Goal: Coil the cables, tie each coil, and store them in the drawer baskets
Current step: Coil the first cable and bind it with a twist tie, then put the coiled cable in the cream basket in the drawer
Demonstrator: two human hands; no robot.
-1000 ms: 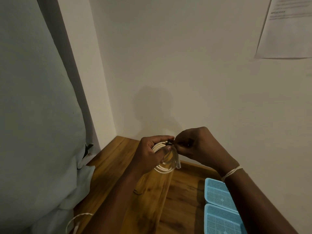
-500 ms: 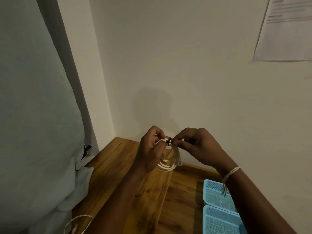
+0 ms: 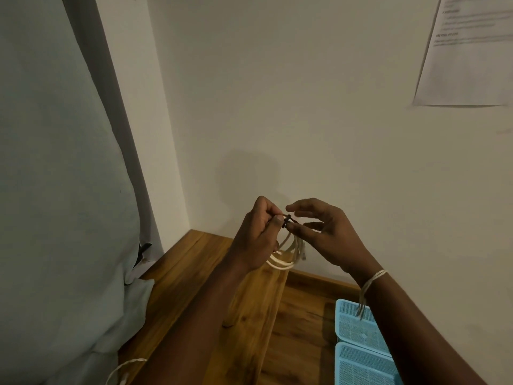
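A coiled white cable (image 3: 286, 257) hangs in the air above the wooden surface, close to the wall. My left hand (image 3: 256, 240) grips the top of the coil, thumb and fingers curled round it. A small dark tie (image 3: 286, 220) sits on the coil's top between my two hands. My right hand (image 3: 319, 232) is beside it, its thumb and a lower finger pinching the tie's end while the index finger is lifted and spread. The cable's plug end (image 3: 302, 252) dangles below my right hand.
Two light blue mesh baskets (image 3: 358, 332) lie at the lower right on the wooden surface (image 3: 191, 276). A pale cloth (image 3: 69, 218) fills the left side, with another white cable (image 3: 125, 369) at its foot. A paper sheet (image 3: 469, 51) hangs on the wall.
Both hands have risen a little with the coil. My right hand's fingers have spread apart, where earlier they were bunched tightly at the tie.
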